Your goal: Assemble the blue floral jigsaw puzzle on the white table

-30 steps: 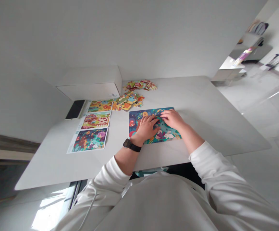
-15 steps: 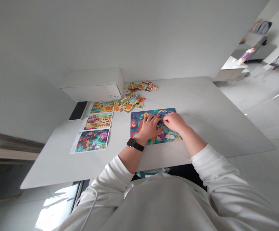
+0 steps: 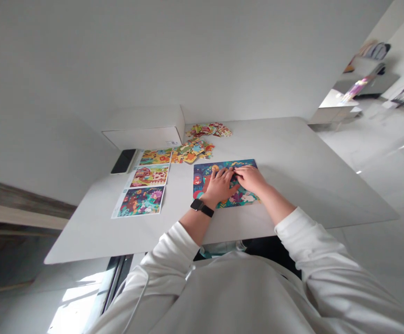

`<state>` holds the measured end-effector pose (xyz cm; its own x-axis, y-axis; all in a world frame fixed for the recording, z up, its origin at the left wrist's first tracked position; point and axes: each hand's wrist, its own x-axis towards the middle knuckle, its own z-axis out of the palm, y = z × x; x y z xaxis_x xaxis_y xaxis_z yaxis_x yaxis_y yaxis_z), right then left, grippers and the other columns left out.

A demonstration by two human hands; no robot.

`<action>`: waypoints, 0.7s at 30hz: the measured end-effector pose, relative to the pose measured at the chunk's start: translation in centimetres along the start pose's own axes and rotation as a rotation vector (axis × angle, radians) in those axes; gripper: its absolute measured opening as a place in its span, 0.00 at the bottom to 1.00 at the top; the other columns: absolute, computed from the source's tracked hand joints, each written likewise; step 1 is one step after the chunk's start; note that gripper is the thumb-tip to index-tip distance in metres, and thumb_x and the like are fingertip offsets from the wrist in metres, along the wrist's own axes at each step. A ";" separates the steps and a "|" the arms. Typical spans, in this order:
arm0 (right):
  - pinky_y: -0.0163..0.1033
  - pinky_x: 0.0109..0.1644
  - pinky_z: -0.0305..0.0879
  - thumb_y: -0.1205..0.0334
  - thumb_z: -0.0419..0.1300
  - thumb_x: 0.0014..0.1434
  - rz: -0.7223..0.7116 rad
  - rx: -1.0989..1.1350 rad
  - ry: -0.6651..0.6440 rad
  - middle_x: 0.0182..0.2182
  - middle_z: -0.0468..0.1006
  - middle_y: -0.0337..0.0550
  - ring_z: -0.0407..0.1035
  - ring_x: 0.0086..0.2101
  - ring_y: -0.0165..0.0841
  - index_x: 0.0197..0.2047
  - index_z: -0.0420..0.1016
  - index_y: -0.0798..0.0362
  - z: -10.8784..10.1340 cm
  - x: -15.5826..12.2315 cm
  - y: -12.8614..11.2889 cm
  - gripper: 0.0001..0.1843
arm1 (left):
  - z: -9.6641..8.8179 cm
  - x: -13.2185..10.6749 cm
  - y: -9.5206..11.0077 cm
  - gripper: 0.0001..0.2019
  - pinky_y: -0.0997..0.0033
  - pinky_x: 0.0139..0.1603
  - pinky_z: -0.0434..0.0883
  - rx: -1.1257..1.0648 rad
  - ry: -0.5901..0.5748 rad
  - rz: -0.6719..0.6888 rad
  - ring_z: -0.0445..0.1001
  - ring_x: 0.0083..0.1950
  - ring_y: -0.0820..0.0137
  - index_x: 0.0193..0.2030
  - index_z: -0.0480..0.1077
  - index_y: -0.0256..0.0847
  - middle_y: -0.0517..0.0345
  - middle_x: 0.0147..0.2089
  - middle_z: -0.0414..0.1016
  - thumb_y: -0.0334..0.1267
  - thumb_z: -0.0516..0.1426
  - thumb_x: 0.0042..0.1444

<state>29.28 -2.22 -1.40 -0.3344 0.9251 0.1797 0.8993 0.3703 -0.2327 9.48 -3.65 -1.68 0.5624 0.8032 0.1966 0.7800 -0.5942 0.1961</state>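
Observation:
A colourful jigsaw puzzle (image 3: 202,172) lies flat on the white table (image 3: 292,185) in front of me. My left hand (image 3: 220,184) rests on its middle with fingers stretched flat; a black watch sits on that wrist. My right hand (image 3: 251,178) lies beside it, touching the puzzle, its fingers curled and pressing down near the left hand's fingertips. Whether it holds a piece is hidden.
Two heaps of loose puzzle pieces (image 3: 193,150) (image 3: 209,129) lie behind the puzzle. A strip of three picture cards (image 3: 146,182) lies to the left, beside a black phone (image 3: 123,160). A white box (image 3: 145,127) stands against the wall.
The view has shifted a little. My hands have drawn closer together on the puzzle; the right hand slid left toward the left hand's fingertips.

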 end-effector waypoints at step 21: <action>0.66 0.82 0.41 0.35 0.43 0.78 0.401 -0.114 -0.117 0.84 0.48 0.57 0.44 0.81 0.56 0.84 0.54 0.53 0.5 0.1 -0.9 0.43 | -0.8 -1.0 -4.6 0.33 0.32 0.83 0.51 0.037 0.011 -0.231 0.56 0.85 0.46 0.81 0.63 0.43 0.42 0.85 0.57 0.54 0.50 0.75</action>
<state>28.26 -2.39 -1.69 0.0241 0.9996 -0.0145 0.9877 -0.0260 -0.1542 5.09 -1.76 -2.01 0.3653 0.9169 0.1610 0.8973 -0.3928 0.2013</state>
